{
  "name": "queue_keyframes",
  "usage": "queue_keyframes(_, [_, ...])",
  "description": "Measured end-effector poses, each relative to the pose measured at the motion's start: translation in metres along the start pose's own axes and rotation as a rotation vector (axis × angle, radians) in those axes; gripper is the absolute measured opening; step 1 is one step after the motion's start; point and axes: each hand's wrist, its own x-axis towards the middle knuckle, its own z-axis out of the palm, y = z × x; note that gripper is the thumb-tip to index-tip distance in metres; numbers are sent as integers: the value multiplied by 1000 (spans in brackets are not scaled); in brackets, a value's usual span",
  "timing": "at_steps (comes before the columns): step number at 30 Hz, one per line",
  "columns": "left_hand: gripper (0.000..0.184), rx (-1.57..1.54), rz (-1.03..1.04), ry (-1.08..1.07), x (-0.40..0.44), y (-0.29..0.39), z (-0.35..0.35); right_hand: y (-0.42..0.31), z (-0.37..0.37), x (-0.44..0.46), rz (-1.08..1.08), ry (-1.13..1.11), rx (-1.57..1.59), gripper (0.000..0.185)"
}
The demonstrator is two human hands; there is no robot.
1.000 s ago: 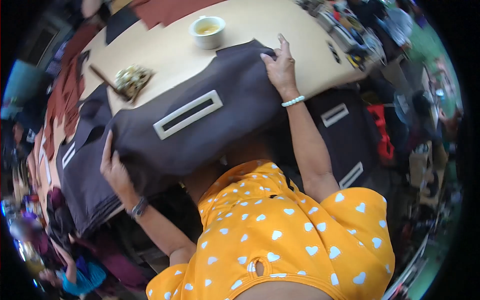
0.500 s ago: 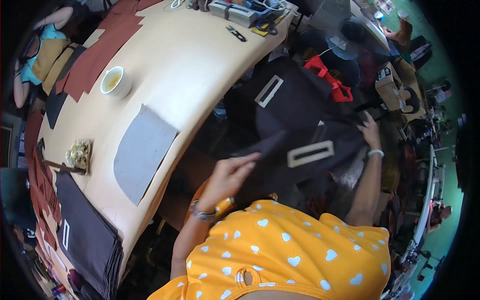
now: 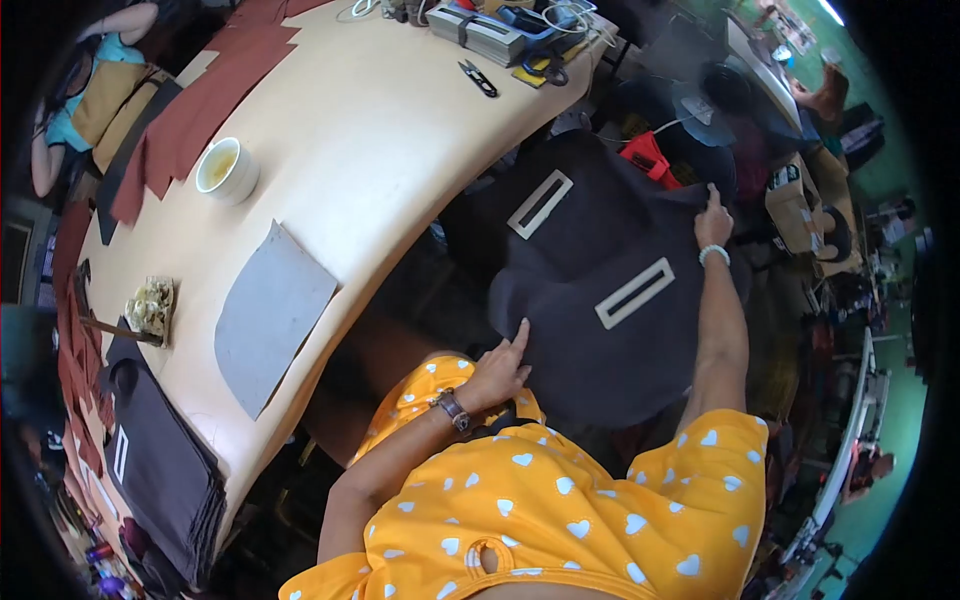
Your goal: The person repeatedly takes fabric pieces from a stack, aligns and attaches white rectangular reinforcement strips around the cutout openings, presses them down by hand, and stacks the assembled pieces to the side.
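A dark brown fabric panel (image 3: 570, 345) with a pale rectangular frame (image 3: 636, 293) on it lies spread in front of my lap. It overlaps another dark panel (image 3: 590, 215), which carries a similar pale frame (image 3: 541, 204). My left hand (image 3: 497, 374) rests at the near panel's left edge, index finger stretched out and touching it, holding nothing. At the far right corner, my right hand (image 3: 713, 222) has its fingers closed on the panel's edge, the index finger straight along it. The undersides of those fingers are hidden.
The pale table (image 3: 370, 130) on the left bears a cup (image 3: 227, 171), a grey curved piece (image 3: 275, 320), thread snips (image 3: 478, 79) and a stack of dark panels (image 3: 165, 470). A red item (image 3: 648, 160) and cardboard box (image 3: 792, 205) lie beyond. Another person (image 3: 95, 110) is across the table.
The near panel has gone from lifted and folded to spread flat. My left hand has lowered and stretched its fingers; my right hand has moved slightly farther away and left.
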Motion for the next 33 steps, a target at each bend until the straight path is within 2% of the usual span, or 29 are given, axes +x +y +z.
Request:
queue_keyframes(2, [79,21,-57,10,4,-10,0,-25,28,12,-77,57,134,57])
queue_keyframes(5, [80,56,-90,10,3,-7,-8,-63,53,30,-80,78,162,59])
queue_keyframes(9, [84,49,-55,35,4,-13,-5,-100,66,45,-42,39,149,62])
queue_keyframes(12, [86,64,-132,-6,9,-12,-8,-113,77,50,-31,-26,70,64])
queue_keyframes(15, [88,61,-190,-13,14,-18,-8,-122,82,47,-26,-100,121,68])
queue_keyframes(21, [89,33,-174,155,6,-37,-4,-158,57,23,18,93,287,67])
queue_keyframes(24, [87,-133,-257,82,-9,-15,-39,-187,36,15,-93,238,592,67])
queue_keyframes(28, [82,-191,-137,320,-42,-8,-68,-263,-33,-16,-288,390,918,65])
queue_keyframes(30, [80,-234,-86,455,-65,2,-90,-308,-78,-43,-349,390,1101,65])
queue_keyframes(31, [72,-314,-88,565,-80,10,-104,-330,-94,-55,-457,431,1124,65])
queue_keyframes(33, [65,-394,-78,742,-108,7,-123,-376,-132,-91,-527,309,1252,66])
